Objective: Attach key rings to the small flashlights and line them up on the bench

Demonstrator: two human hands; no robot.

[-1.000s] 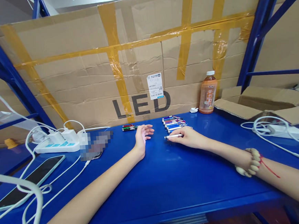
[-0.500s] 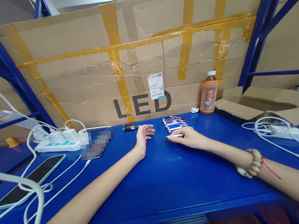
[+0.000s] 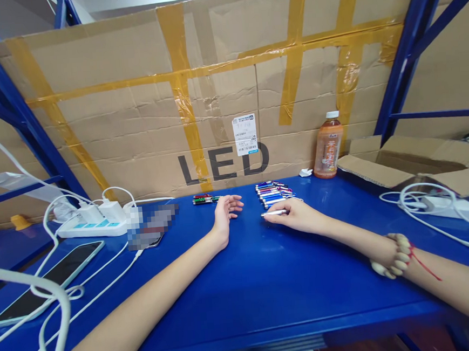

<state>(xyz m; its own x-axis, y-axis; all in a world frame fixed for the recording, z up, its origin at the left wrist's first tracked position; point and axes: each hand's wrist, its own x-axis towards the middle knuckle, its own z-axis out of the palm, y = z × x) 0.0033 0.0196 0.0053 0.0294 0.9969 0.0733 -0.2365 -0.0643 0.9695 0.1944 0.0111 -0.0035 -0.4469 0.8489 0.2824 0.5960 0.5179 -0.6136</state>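
My right hand (image 3: 298,215) pinches a slim silver pen-like tube (image 3: 276,213) just above or on the blue tabletop, its dark tip pointing left. Just behind that hand lies a row of similar slim tubes (image 3: 272,194), blue, red and silver, some with clips at the right end. My left hand (image 3: 226,216) rests on its edge, fingers loosely curved and apart, with nothing in it. Close behind it on the left are a few green and red pen-like tubes (image 3: 204,199), partly hidden by the fingers.
A bottle of orange drink (image 3: 327,146) stands at the back right, beside a crumpled white scrap (image 3: 305,173). Right of it are an open carton (image 3: 411,156) and a white adapter (image 3: 450,207) with cable. At left lie a phone (image 3: 50,282), a power strip (image 3: 94,228) and white cables.
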